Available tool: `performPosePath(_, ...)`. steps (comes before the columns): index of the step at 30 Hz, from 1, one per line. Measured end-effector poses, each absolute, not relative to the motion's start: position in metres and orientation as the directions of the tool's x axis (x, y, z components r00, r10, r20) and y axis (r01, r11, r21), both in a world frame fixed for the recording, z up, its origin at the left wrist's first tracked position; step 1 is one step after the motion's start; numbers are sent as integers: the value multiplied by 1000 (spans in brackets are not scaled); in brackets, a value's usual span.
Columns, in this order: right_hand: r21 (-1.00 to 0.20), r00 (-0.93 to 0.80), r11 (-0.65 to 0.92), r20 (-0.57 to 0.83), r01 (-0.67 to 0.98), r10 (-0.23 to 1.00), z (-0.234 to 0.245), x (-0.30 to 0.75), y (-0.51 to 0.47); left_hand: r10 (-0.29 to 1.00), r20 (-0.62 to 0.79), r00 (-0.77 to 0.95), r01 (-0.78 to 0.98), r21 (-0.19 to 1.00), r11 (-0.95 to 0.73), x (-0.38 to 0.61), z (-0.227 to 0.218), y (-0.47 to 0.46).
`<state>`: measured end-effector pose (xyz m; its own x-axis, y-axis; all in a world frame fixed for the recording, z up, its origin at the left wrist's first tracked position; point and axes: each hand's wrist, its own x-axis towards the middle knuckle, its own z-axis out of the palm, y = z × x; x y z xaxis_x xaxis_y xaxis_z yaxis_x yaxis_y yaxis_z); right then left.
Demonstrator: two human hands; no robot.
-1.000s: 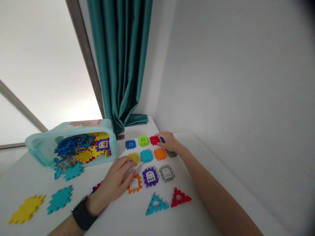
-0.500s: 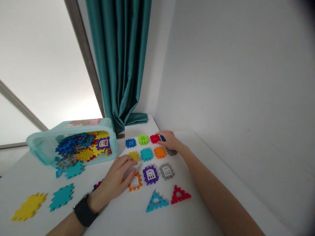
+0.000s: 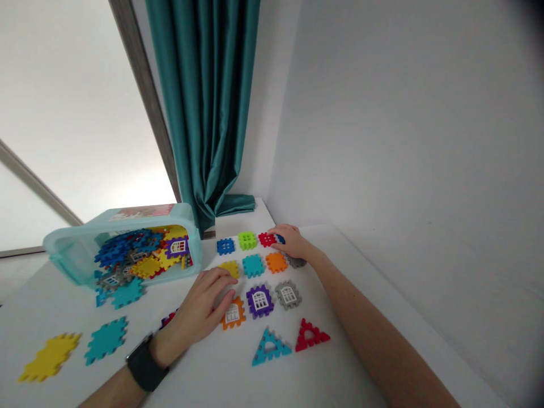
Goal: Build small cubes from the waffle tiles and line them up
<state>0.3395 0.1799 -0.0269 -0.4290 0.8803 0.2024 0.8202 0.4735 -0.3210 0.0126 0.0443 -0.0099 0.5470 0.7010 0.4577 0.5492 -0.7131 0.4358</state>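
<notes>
Left hand palm-down, fingers curled; right hand farther forward, right arm outstretched.

Smooth, slightly glossy moulded plastic is seen in the interlocking tiles, and translucent, pale-tinted plastic in the tipped tub at far left. A satin sheen is shown by the cloth of the teal curtain, a matt white finish by the tabletop, and a matt black surface by the watch strap at near left.
</notes>
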Motion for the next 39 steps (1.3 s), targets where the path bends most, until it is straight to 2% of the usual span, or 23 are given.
performPosePath(39, -330, -464, 505, 198, 798, 863, -25, 339, 181, 716, 426, 553, 561, 445, -698, 13, -7, 44)
